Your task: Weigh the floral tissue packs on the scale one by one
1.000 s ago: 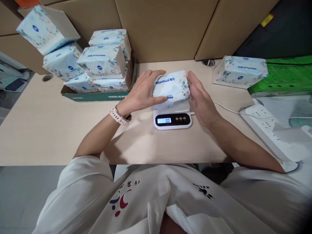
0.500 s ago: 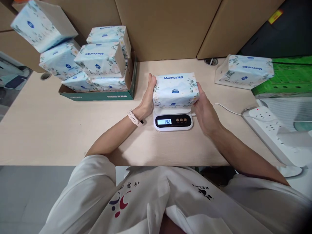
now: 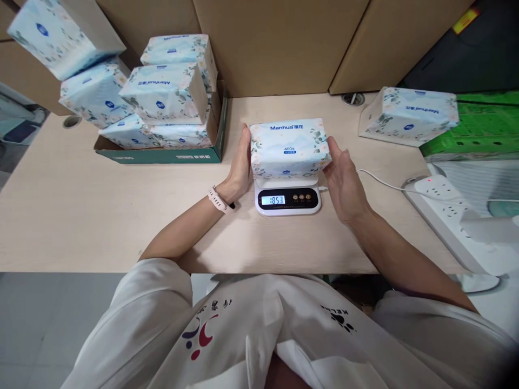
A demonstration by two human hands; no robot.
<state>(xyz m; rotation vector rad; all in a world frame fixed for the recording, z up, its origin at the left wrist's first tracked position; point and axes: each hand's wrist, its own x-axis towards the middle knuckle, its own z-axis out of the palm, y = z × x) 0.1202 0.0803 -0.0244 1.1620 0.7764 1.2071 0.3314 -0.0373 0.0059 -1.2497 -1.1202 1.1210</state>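
A blue-and-white floral tissue pack (image 3: 288,147) lies flat on a small white kitchen scale (image 3: 287,200) whose lit display shows digits. My left hand (image 3: 239,173), with a watch at the wrist, rests flat against the pack's left end, fingers stretched out. My right hand (image 3: 344,175) sits at the pack's right end, fingers straight and loosely apart, at most just touching the wrapper. Neither hand wraps round the pack.
A shallow green-edged carton (image 3: 162,156) at the back left holds several stacked tissue packs (image 3: 166,92). Another pack (image 3: 409,113) lies at the back right beside a green crate (image 3: 482,127). A white cable (image 3: 377,181) runs to a power strip (image 3: 441,200). Large cardboard boxes (image 3: 275,43) wall the back.
The pack was turned level and set down on the scale. The display went from zero to a higher reading. Both hands slid from gripping it to lying flat at its ends.
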